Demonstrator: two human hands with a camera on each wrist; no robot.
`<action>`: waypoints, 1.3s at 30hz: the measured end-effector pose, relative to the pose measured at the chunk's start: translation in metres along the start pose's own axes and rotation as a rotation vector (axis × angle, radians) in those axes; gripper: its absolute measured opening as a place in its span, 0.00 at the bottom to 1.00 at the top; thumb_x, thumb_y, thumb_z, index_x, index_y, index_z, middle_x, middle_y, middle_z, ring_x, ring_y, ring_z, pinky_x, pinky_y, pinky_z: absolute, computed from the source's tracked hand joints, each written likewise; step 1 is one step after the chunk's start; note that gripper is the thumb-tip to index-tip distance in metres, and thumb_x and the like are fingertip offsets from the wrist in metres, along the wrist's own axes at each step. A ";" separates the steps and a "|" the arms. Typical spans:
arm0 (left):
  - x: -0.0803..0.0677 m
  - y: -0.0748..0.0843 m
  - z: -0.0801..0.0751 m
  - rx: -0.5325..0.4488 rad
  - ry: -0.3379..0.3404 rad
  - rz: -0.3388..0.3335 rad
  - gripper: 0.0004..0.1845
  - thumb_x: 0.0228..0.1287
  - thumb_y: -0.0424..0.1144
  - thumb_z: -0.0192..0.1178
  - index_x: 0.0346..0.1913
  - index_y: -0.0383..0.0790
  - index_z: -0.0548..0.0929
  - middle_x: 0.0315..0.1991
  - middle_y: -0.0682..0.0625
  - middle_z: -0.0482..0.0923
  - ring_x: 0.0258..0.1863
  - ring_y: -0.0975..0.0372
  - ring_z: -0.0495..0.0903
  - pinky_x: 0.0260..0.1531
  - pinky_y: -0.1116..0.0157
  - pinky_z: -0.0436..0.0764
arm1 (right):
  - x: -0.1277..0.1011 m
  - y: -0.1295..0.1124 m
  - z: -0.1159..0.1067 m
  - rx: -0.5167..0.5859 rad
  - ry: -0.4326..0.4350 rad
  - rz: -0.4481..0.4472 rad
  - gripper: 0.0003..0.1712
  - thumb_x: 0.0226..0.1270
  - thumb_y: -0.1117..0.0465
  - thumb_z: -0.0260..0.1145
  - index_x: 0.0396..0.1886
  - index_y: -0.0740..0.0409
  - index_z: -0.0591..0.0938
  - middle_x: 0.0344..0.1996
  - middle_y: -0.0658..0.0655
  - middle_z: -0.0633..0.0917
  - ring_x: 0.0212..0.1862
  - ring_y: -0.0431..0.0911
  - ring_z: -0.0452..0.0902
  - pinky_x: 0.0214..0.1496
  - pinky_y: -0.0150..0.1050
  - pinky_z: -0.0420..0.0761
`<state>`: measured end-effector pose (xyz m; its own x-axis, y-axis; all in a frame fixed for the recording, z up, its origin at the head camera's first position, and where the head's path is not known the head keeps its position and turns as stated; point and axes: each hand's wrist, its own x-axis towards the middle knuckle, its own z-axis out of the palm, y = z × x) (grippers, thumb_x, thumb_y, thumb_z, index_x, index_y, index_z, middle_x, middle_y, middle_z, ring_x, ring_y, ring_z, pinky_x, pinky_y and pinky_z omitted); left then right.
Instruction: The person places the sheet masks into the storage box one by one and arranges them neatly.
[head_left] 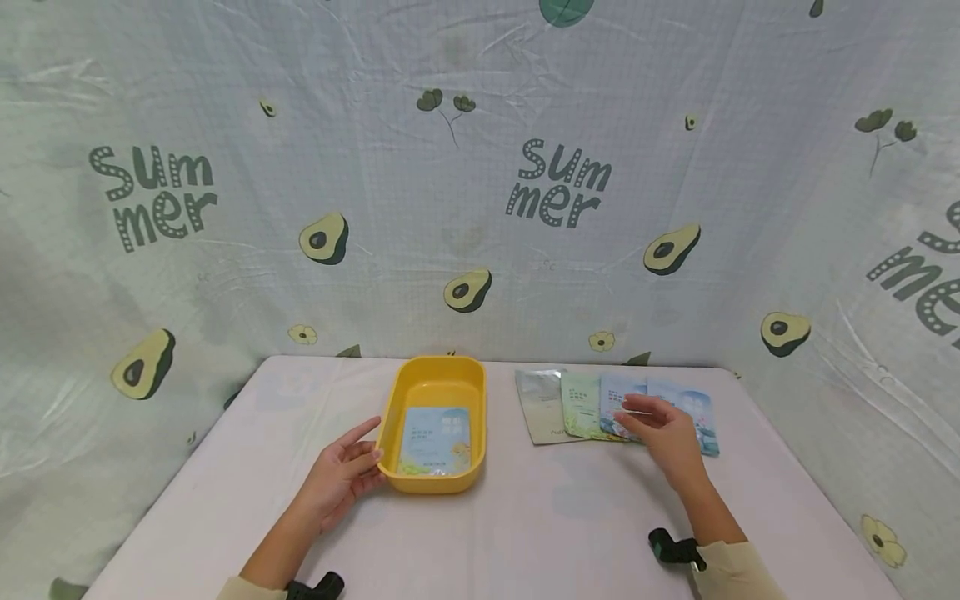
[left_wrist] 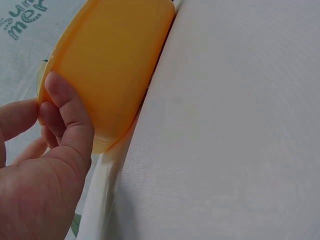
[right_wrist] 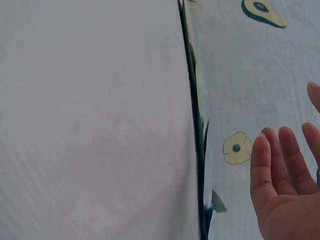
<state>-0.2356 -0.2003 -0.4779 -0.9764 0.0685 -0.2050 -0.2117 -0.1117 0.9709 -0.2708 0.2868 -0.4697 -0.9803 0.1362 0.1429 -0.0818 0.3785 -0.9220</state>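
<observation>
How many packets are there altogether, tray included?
5: one packet in the yellow tray; to its right, overlapping, a silver packet, a green packet, a blue packet and, rightmost, another blue packet. The right hand partly hides the blue pair; others may lie underneath.

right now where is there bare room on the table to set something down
Bare table: between tray and packets, between the forearms, and back left beyond the left hand. Crowded: back right, where packets overlap by the right hand.
</observation>
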 end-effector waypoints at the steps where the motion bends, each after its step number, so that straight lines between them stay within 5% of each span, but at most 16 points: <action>1: 0.000 0.000 0.000 0.002 0.001 -0.001 0.35 0.74 0.30 0.57 0.80 0.46 0.61 0.46 0.51 0.73 0.38 0.60 0.80 0.43 0.67 0.87 | 0.001 0.001 -0.004 -0.011 0.012 -0.001 0.35 0.64 0.44 0.75 0.63 0.61 0.81 0.61 0.65 0.83 0.48 0.26 0.81 0.47 0.24 0.83; 14: -0.001 0.001 0.000 0.018 0.014 -0.007 0.33 0.75 0.30 0.57 0.80 0.45 0.62 0.49 0.47 0.73 0.39 0.60 0.80 0.43 0.68 0.86 | 0.011 0.019 -0.047 -0.202 0.123 -0.010 0.35 0.67 0.40 0.70 0.65 0.58 0.80 0.61 0.65 0.82 0.46 0.23 0.73 0.42 0.18 0.78; 19: 0.000 0.000 0.000 0.005 0.014 -0.019 0.33 0.75 0.30 0.57 0.80 0.45 0.62 0.48 0.47 0.74 0.39 0.59 0.80 0.42 0.68 0.86 | 0.015 0.024 -0.062 -0.226 0.121 0.017 0.36 0.70 0.41 0.68 0.68 0.59 0.78 0.64 0.66 0.79 0.58 0.46 0.78 0.42 0.14 0.74; 24: 0.001 -0.001 -0.001 0.009 0.016 -0.013 0.33 0.75 0.31 0.58 0.79 0.45 0.63 0.48 0.47 0.74 0.39 0.59 0.80 0.42 0.68 0.86 | 0.022 0.027 -0.074 -0.256 0.078 0.025 0.39 0.71 0.40 0.66 0.71 0.62 0.74 0.68 0.69 0.74 0.67 0.64 0.71 0.44 0.12 0.71; 27: 0.001 -0.001 0.000 0.014 0.017 -0.006 0.33 0.75 0.31 0.57 0.79 0.45 0.63 0.48 0.47 0.73 0.40 0.59 0.80 0.43 0.68 0.86 | 0.026 0.027 -0.079 -0.292 0.052 0.034 0.40 0.72 0.40 0.65 0.72 0.63 0.73 0.70 0.70 0.72 0.69 0.66 0.69 0.58 0.30 0.81; 31: 0.001 0.000 0.001 0.009 0.019 -0.004 0.33 0.75 0.30 0.57 0.79 0.46 0.63 0.49 0.47 0.73 0.40 0.59 0.80 0.43 0.68 0.86 | 0.033 0.030 -0.086 -0.320 0.032 0.066 0.41 0.72 0.40 0.65 0.73 0.63 0.71 0.72 0.73 0.68 0.71 0.69 0.65 0.70 0.63 0.72; 39: 0.001 -0.003 0.001 -0.004 0.018 -0.008 0.33 0.75 0.31 0.58 0.79 0.46 0.63 0.49 0.47 0.73 0.41 0.59 0.80 0.43 0.68 0.86 | 0.050 0.045 -0.099 -0.367 0.009 0.164 0.43 0.72 0.39 0.64 0.75 0.62 0.69 0.75 0.75 0.62 0.73 0.72 0.56 0.71 0.69 0.67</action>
<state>-0.2364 -0.1988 -0.4806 -0.9753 0.0511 -0.2149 -0.2196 -0.1154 0.9687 -0.3060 0.4011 -0.4685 -0.9732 0.2296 0.0090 0.1470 0.6525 -0.7434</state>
